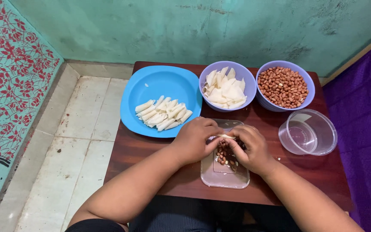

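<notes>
Pinching one pale wrapper roll between them, left hand and right hand keep each grip clenched over the clear tray.

No labels, signs or screens anywhere here. The nearest things to packaging are two bare containers: a round clear plastic tub standing open at the right of the bench, and a clear rectangular plastic lid lying flat at the front.

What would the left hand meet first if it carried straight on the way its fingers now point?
Probably the right hand: the left hand points right, both pinching one small white roll.
</notes>
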